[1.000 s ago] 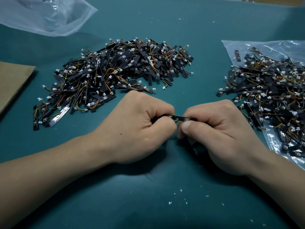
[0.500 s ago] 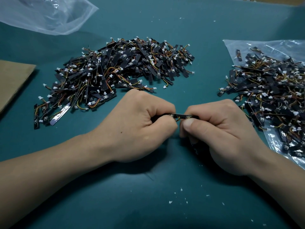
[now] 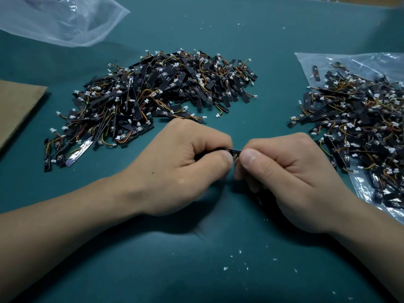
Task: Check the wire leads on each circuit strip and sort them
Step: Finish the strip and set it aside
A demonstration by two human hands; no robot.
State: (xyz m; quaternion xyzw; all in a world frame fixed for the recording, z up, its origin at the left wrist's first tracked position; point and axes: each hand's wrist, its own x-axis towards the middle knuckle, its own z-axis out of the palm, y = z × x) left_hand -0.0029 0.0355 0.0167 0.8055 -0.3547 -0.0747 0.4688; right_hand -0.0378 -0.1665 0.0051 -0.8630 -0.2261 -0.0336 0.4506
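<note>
Left hand [image 3: 175,162] and right hand [image 3: 290,171] pinch one strip [image 3: 235,151] in curled fingers [image 3: 249,159] mid-frame; the pile at upper centre [image 3: 164,95] and the pile at right [image 3: 360,132] suggest sorting is partway.

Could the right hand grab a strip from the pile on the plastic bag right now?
Probably yes. That pile lies just beside the right hand, with only bare mat between them. But the hand is busy pinching a strip, so it must let go first.
</note>
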